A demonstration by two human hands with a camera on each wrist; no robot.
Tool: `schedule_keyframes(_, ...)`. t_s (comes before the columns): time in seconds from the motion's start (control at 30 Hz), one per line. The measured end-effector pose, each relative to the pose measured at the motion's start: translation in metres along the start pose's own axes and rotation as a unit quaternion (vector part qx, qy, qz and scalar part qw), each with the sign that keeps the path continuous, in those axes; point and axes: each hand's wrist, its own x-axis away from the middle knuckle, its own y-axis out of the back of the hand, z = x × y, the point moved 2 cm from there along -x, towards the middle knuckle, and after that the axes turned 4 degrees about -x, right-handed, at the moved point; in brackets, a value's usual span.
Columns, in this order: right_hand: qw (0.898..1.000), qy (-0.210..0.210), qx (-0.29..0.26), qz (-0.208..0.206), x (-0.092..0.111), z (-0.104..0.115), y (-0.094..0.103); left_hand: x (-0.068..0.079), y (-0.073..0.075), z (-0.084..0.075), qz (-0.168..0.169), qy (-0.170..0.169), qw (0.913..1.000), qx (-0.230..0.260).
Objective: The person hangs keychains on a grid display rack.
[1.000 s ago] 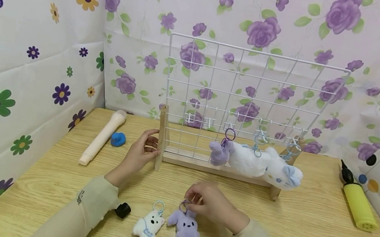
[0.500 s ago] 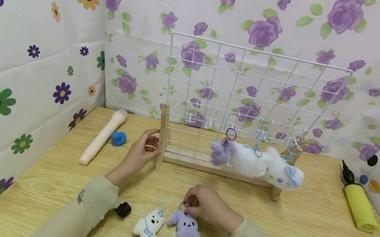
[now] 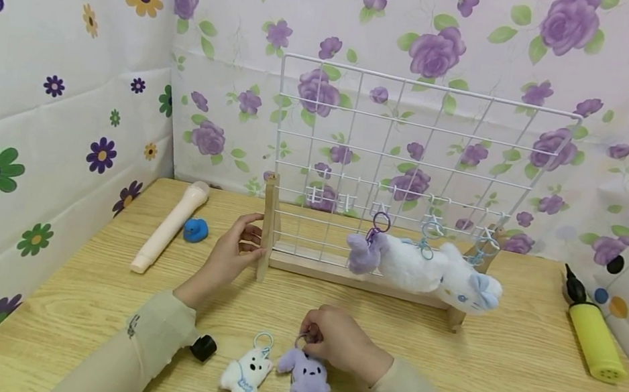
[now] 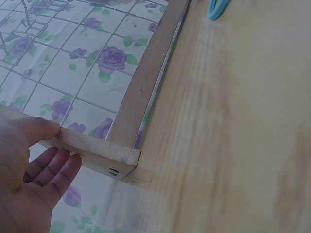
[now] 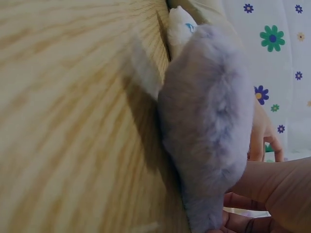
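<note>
My left hand (image 3: 235,246) grips the wooden end post (image 4: 97,150) of a white wire grid rack (image 3: 387,120), thumb on one side and fingers on the other. My right hand (image 3: 343,340) pinches the ring at the top of a purple plush bunny keychain (image 3: 310,385), which lies face up on the table. The fingertips partly hide the ring. In the right wrist view the bunny's fluffy side (image 5: 209,111) fills the middle. Left of it lies a white plush dog keychain (image 3: 248,376) with a light blue ring, untouched.
White and purple plush keychains (image 3: 414,265) hang from hooks on the rack's right half; two hooks (image 3: 329,198) at left hold nothing. A pale tube-shaped stick (image 3: 170,229) and blue toy duck (image 3: 196,230) lie at left. A yellow pump (image 3: 597,340) lies at far right.
My right hand has shifted slightly left and down, its fingers closing on the bunny's ring. The left hand stays on the post.
</note>
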Motion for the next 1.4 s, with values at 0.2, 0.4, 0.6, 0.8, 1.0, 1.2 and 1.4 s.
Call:
schedule_keyframes(0.2,1.0,-0.007,0.002,-0.004,0.0,-0.001,-0.002,0.0,-0.001,0.001,-0.002,0.006,1.0,0.001)
schedule_keyframes(0.4,1.0,-0.01,-0.015,-0.012,0.001,-0.004,-0.005,0.0,-0.001,-0.002,-0.002,0.012,0.9999,-0.002)
schedule_keyframes(0.6,0.996,-0.015,-0.089,-0.008,0.005,-0.008,-0.005,0.002,-0.001,-0.01,0.002,0.016,0.9999,0.001)
schedule_keyframes(0.8,0.986,-0.021,-0.168,0.001,0.01,-0.014,-0.002,0.0,-0.001,0.0,-0.003,0.008,1.0,-0.002)
schedule_keyframes(1.0,0.981,-0.013,-0.194,-0.002,0.013,-0.021,0.002,0.0,-0.001,0.002,-0.004,-0.004,1.0,-0.002)
schedule_keyframes(1.2,0.978,-0.013,-0.205,-0.019,0.018,-0.021,0.012,0.0,-0.001,0.001,-0.005,-0.001,1.0,-0.005)
schedule_keyframes(1.4,0.973,0.008,-0.23,-0.029,0.021,-0.017,0.024,0.0,-0.001,0.001,-0.005,-0.003,1.0,-0.006)
